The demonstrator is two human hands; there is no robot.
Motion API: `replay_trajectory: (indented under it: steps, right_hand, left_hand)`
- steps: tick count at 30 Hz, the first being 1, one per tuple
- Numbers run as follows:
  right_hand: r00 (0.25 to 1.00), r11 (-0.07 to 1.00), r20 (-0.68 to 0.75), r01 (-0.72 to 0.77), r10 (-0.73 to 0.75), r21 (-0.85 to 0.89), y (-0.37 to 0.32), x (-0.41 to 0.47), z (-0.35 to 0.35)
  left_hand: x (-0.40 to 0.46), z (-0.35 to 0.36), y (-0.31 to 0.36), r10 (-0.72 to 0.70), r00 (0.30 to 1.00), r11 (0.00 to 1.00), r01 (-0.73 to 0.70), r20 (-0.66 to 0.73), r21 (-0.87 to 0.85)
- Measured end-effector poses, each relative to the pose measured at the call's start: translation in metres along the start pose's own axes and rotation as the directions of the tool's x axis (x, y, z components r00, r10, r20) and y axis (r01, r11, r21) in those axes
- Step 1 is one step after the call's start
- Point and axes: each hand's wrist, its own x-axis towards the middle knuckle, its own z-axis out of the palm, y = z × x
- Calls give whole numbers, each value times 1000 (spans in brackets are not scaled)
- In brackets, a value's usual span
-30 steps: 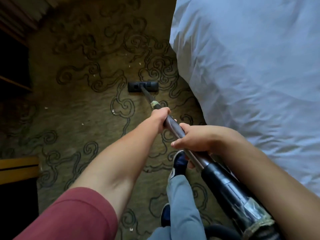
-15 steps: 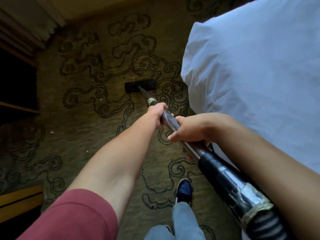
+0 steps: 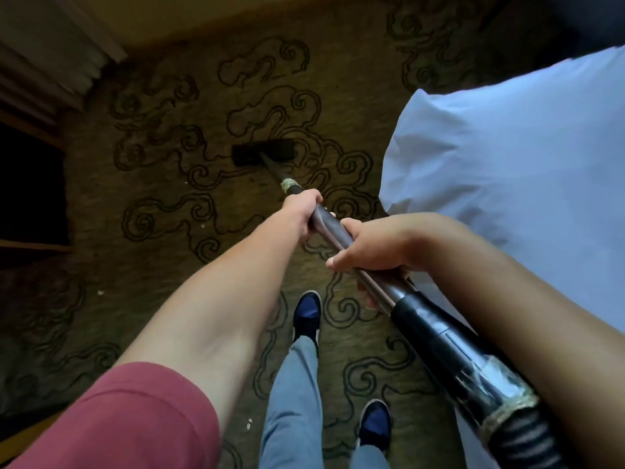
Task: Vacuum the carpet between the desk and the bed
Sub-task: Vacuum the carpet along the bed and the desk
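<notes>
A dark metal vacuum wand runs from the lower right up to a black floor head lying flat on the olive carpet with dark swirl patterns. My left hand grips the wand farther along, just below a taped joint. My right hand grips the wand nearer me, above the thick black hose cuff. The white-covered bed fills the right side.
Dark wooden desk furniture lines the left edge, with a curtain at the top left. My two feet in dark blue shoes stand on the carpet below the wand. Small pale crumbs dot the carpet.
The floor head has slid forward across the carpet, away from me, as I stepped forward. Both hands keep the same grip on the wand. More of the far carpet and the bed's corner shows.
</notes>
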Motion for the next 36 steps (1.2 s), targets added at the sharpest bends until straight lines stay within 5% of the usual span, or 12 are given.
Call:
replay_trajectory:
  steps: [14,26,36]
  right_hand:
    - [995,985,-102,1,-19,-170,-134,102,-36]
    - [996,967,-86,-6,-16,-256,-72,61,17]
    - [999,989,23,-45,48,-139,39,-22,73]
  left_hand:
    - [75,-67,130,-17,1000,998,18,-6,65]
    - [33,-63,53,-39,999,997,41,-30,64]
    - [-62,-29,-72,-91,996,996,91,-5,-3]
